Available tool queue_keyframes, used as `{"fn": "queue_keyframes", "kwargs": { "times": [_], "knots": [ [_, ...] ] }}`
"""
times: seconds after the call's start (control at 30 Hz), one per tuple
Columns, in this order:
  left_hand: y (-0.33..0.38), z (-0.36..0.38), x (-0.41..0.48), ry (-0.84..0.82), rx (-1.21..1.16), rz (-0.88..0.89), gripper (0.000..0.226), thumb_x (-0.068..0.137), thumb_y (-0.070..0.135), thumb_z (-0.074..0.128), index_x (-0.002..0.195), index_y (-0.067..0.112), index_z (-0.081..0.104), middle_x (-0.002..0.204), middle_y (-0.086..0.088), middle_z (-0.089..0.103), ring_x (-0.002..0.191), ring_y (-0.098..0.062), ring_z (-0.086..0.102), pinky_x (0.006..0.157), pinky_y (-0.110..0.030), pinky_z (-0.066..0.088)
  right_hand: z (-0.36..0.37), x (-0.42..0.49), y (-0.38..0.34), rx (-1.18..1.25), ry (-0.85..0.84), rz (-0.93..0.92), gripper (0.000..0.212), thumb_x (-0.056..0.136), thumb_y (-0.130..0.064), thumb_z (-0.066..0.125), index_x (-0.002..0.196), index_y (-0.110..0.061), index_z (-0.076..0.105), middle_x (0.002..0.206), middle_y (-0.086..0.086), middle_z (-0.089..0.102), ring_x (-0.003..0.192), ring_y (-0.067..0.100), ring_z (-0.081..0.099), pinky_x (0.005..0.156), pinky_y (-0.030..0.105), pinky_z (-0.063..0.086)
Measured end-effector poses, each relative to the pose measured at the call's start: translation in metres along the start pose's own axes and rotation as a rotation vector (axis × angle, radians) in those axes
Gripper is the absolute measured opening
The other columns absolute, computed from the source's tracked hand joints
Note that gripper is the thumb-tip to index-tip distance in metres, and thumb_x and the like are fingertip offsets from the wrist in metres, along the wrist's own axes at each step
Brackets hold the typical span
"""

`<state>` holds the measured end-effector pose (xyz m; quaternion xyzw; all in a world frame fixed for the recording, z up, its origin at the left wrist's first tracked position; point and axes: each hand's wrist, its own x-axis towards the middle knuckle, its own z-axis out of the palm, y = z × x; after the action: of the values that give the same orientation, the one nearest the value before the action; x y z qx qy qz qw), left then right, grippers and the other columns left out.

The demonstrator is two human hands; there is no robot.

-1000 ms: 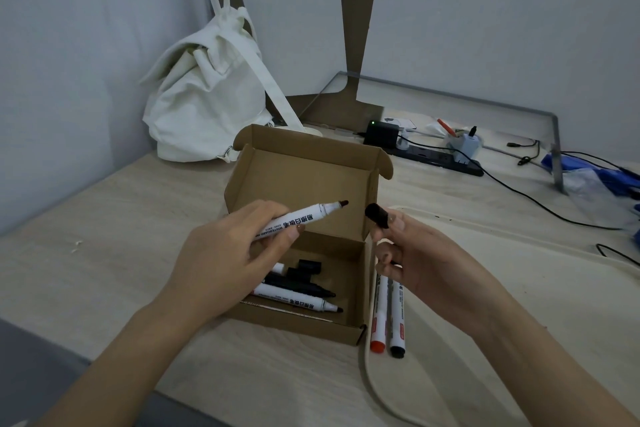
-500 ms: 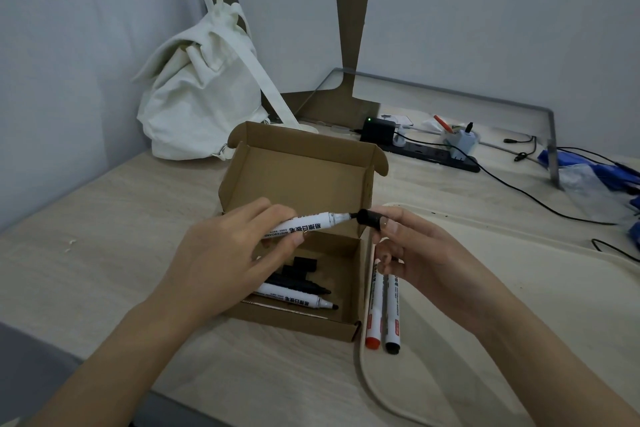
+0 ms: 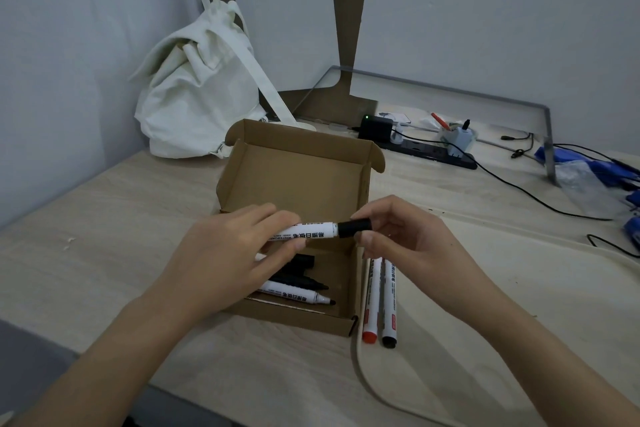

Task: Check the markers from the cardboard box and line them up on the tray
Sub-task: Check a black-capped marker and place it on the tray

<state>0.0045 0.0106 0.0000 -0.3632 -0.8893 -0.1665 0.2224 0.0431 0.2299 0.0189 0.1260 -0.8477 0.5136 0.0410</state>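
On the desk [image 3: 104, 236], a white marker [image 3: 304, 230] is held level above the open cardboard box [image 3: 301, 180] by the left hand [image 3: 221, 263]. Its fingers [image 3: 273, 215] are curled over the barrel with the thumb underneath, so the barrel is kept steady for capping. Inside the box, an uncapped white marker [image 3: 294, 295] and some dark ones are left lying, not yet checked, it is judged.

The black cap [image 3: 355, 227] at the held marker's right end is pinched by the right hand [image 3: 405, 239], with the fingers [image 3: 377, 208] bent above it and the thumb below. The cap is seen over the tip; whether it is fully seated cannot be told.

The box is set just beside the tray [image 3: 502, 322], presumably so that each checked marker need only be carried a short way. At the tray's left edge, a red-ended marker [image 3: 370, 302] and a black-ended marker [image 3: 388, 302] are laid parallel, side by side. The line is thus begun, and the held marker is likely meant to be laid beside them.
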Motion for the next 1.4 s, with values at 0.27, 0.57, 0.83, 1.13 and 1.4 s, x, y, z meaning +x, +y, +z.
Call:
{"fn": "queue_keyframes", "kwargs": {
  "times": [0.27, 0.57, 0.83, 1.13, 1.4],
  "knots": [
    [0.003, -0.003, -0.001, -0.034, 0.097, 0.111, 0.052, 0.095, 0.043, 0.019, 0.084, 0.019, 0.064, 0.059, 0.011, 0.06, 0.043, 0.0, 0.039, 0.036, -0.012, 0.024, 0.001, 0.0, -0.002, -0.491, -0.126, -0.182, 0.018, 0.093, -0.025, 0.048, 0.105, -0.025, 0.06, 0.076, -0.026, 0.049, 0.077, -0.006, 0.051, 0.069, 0.009, 0.041],
    [0.01, 0.002, -0.01, -0.285, -0.171, -0.053, 0.042, 0.083, 0.067, 0.01, 0.076, 0.042, 0.043, 0.045, 0.013, 0.043, 0.043, -0.007, 0.044, 0.036, -0.014, 0.027, -0.002, -0.009, -0.004, -0.561, -0.232, -0.278, 0.029, 0.091, -0.029, 0.041, 0.103, -0.016, 0.063, 0.074, -0.013, 0.051, 0.07, 0.008, 0.049, 0.062, 0.013, 0.038],
    [0.012, 0.001, -0.002, -0.635, -0.853, -0.221, 0.033, 0.074, 0.063, 0.038, 0.063, 0.038, 0.056, 0.053, 0.009, 0.048, 0.053, -0.01, 0.041, 0.056, -0.029, 0.035, -0.009, -0.013, -0.004, -0.529, -0.344, -0.196, 0.023, 0.095, -0.031, 0.043, 0.097, -0.018, 0.063, 0.067, -0.004, 0.055, 0.059, 0.016, 0.048, 0.051, 0.022, 0.037],
    [0.049, 0.018, 0.034, -0.488, -1.124, -0.334, 0.026, 0.091, 0.039, 0.038, 0.076, 0.028, 0.057, 0.053, 0.012, 0.045, 0.044, 0.0, 0.038, 0.043, -0.012, 0.034, -0.038, -0.004, -0.007, -0.022, -0.005, 0.116, 0.024, 0.074, -0.047, 0.049, 0.073, -0.027, 0.061, 0.055, -0.009, 0.053, 0.052, 0.004, 0.047, 0.053, 0.015, 0.044],
    [0.044, 0.028, 0.034, -0.293, -0.76, -0.323, 0.018, 0.091, 0.039, 0.037, 0.097, 0.037, 0.053, 0.081, 0.011, 0.06, 0.078, -0.008, 0.059, 0.072, -0.029, 0.05, -0.082, 0.001, 0.029, 0.301, -0.062, 0.592, 0.024, 0.075, -0.036, 0.057, 0.066, -0.015, 0.054, 0.054, 0.0, 0.045, 0.047, 0.012, 0.041, 0.046, 0.021, 0.036]
  ]
}}
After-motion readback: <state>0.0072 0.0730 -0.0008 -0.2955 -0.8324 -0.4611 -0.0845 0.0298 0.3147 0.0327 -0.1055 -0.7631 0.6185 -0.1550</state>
